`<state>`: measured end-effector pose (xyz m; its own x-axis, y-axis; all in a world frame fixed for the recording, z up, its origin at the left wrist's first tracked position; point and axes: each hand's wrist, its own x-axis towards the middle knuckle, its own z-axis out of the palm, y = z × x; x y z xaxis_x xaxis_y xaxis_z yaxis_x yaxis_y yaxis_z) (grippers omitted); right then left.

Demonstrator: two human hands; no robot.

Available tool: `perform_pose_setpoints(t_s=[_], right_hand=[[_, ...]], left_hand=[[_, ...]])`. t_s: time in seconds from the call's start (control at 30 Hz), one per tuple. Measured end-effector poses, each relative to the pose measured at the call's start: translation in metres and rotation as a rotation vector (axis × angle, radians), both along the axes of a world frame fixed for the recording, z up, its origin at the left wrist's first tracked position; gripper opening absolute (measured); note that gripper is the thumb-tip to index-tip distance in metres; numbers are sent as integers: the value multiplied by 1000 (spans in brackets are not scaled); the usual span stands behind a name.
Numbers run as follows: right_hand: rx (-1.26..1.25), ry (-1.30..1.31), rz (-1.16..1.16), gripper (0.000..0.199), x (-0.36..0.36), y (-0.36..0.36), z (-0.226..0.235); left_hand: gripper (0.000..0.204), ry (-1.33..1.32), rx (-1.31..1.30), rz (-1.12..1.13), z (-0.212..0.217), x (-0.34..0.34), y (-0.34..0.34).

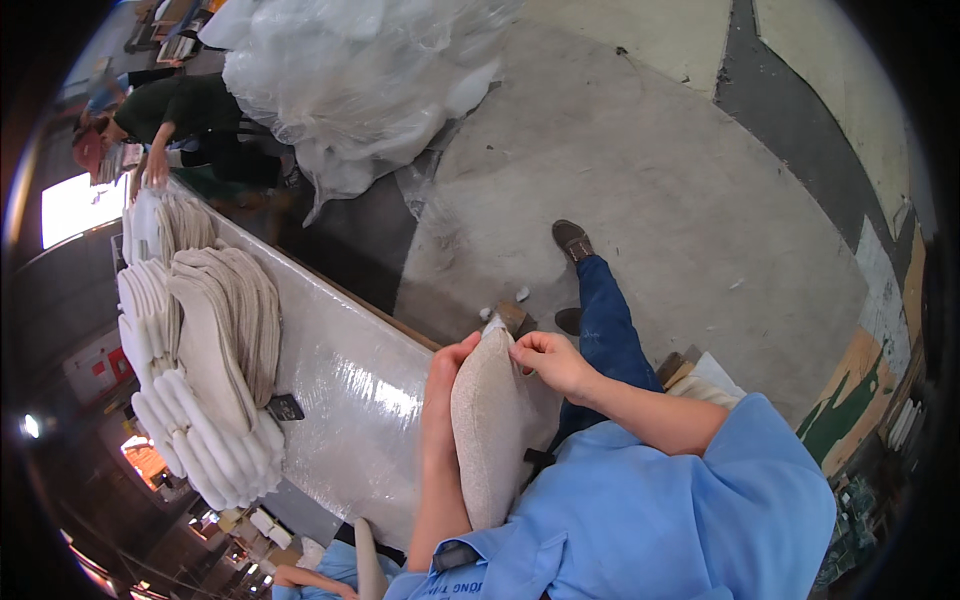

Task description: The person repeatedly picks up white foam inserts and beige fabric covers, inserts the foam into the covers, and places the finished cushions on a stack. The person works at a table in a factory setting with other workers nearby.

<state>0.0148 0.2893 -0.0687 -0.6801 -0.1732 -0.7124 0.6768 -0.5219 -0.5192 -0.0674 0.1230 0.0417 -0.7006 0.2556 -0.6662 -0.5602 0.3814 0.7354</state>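
Head view: your left hand and right hand grasp the beige fabric cushion by its upper end, long axis running toward lower centre.

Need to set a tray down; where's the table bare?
Bare: the plastic-covered table, between the small black object and the left hand on the beige cushion. Crowded: its left part, under beige stacks and white stacks.

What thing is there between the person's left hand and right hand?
In the head view, the narrow upper end of the beige padded piece lies between the left hand and the right hand.
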Motion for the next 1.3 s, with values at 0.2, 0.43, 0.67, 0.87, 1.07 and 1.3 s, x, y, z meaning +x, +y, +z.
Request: perform_pose_setpoints(t_s=[0.2,0.43,0.67,0.87,1.07,1.3], right_hand=[[-469,-330,-41,28,-14,18,0],[-445,-199,58,25,-6,19,-13],[-289,-108,158,25,11,18,-2],[-235,-215,-121,26,51,-14,0],[-247,-426,-410,40,19,-1,43],[100,-403,-374,55,-5,-17,17]], left_hand=[[49,23,-66,177,-79,6,-15],[40,37,-287,-30,-93,5,-27],[37,7,-435,-170,-78,-10,-15],[37,200,-425,-125,-81,-2,18],[39,217,-370,-178,-93,-7,40],[49,206,-452,-11,-154,7,2]])
